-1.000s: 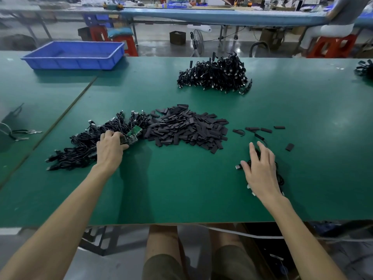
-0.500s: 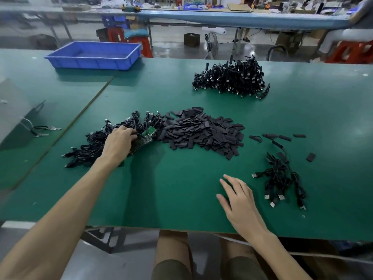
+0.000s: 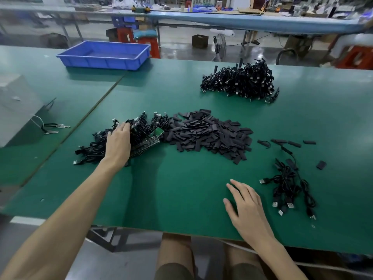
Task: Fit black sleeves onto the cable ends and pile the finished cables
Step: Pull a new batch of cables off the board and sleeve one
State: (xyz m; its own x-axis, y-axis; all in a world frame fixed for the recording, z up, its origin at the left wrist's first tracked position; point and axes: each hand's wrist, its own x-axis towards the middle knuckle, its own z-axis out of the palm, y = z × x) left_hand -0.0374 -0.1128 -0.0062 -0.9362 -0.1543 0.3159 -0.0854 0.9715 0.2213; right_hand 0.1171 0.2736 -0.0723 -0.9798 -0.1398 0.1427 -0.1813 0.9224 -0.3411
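Note:
My left hand (image 3: 118,142) lies on a tangled heap of unsleeved black cables (image 3: 94,146) with small green boards (image 3: 150,140) at the left, its fingers curled down into the cables. My right hand (image 3: 246,207) rests flat on the green table (image 3: 181,190) near the front edge, fingers spread, holding nothing. A mound of flat black sleeves (image 3: 210,134) sits in the middle. A small bunch of cables (image 3: 288,186) lies just right of my right hand, apart from it. A large pile of cables (image 3: 240,81) sits at the far side.
Loose sleeves (image 3: 284,141) and a single one (image 3: 321,165) lie at the right. A blue tray (image 3: 105,55) stands at the back left. A grey box (image 3: 16,106) and keys (image 3: 53,128) are on the adjoining table to the left. My knees are below the front edge.
My right hand left the small bunch of cables and moved left and toward me, now flat on the table. My left hand stayed on the left heap.

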